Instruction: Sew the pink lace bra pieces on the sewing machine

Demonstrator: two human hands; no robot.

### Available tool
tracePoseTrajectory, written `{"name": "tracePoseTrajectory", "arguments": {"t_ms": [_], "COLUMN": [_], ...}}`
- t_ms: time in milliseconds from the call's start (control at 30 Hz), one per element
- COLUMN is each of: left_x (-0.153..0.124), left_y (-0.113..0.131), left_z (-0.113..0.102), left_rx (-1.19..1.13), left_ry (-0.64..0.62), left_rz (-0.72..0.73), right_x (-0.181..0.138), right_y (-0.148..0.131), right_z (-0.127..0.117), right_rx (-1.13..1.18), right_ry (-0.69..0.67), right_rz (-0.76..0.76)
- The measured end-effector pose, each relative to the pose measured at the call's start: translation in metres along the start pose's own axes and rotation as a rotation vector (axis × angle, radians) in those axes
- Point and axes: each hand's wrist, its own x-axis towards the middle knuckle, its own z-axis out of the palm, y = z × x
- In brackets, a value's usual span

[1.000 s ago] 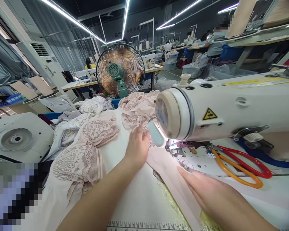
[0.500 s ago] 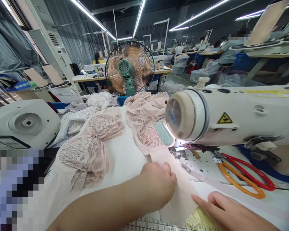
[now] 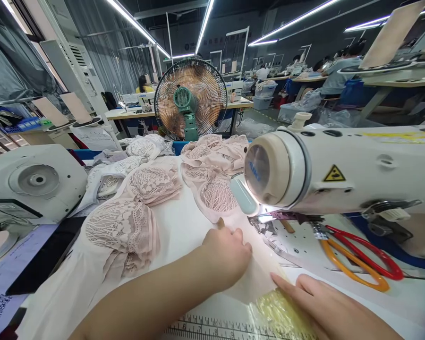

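Note:
A pale pink lace bra (image 3: 217, 194) lies on the white table, partly under the sewing machine's head. My left hand (image 3: 228, 257) is closed on the smooth band below its lace cup, knuckles up. My right hand (image 3: 322, 302) is at the band's near right edge, its index finger stretched along the fabric and another finger curled; its thumb is hidden. Crinkled yellow, see-through material (image 3: 281, 311) shows beneath this hand. A marked ruler (image 3: 212, 326) lies along the table's near edge, partly covered by the band.
The sewing machine (image 3: 340, 170) reaches in from the right. Scissors with red and orange handles (image 3: 361, 264) lie below it. More lace bras (image 3: 118, 226) are heaped to the left, beside another white machine part (image 3: 35, 182). A large fan (image 3: 190, 101) stands behind; people sit at distant machines.
Both hands have shifted slightly left and away from me, the band moving with them. The yellow material has also moved left, and more of the ruler shows.

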Motion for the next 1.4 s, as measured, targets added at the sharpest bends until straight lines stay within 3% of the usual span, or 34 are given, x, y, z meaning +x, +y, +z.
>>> {"name": "tracePoseTrajectory", "arguments": {"t_ms": [233,467,667,833,900,1000,1167,1400], "left_x": [0.009,0.018,0.019,0.022,0.022,0.020,0.016,0.022], "left_y": [-0.009,-0.017,-0.017,-0.014,-0.011,-0.009,-0.008,-0.014], "left_z": [0.006,0.014,0.010,0.016,0.018,0.016,0.013,0.018], "left_rx": [0.022,0.020,0.021,0.028,0.030,0.029,0.010,0.024], "left_ry": [0.119,0.215,0.181,0.345,0.308,0.157,0.194,0.215], "left_rz": [-0.045,-0.044,-0.064,0.055,0.114,0.176,0.187,0.163], "right_x": [0.014,0.029,0.043,0.054,0.055,0.052,0.050,0.061], "right_y": [-0.001,0.004,-0.001,-0.008,-0.009,-0.007,-0.006,-0.021], "right_z": [-0.010,-0.003,-0.017,-0.022,-0.021,-0.017,-0.018,-0.032], "right_rx": [0.015,-0.014,-0.089,-0.143,-0.142,-0.126,-0.119,-0.150], "right_ry": [0.072,0.182,0.074,0.019,0.001,0.022,0.052,-0.181], "right_rz": [-0.005,0.060,0.078,0.144,0.161,0.165,0.153,0.293]}}
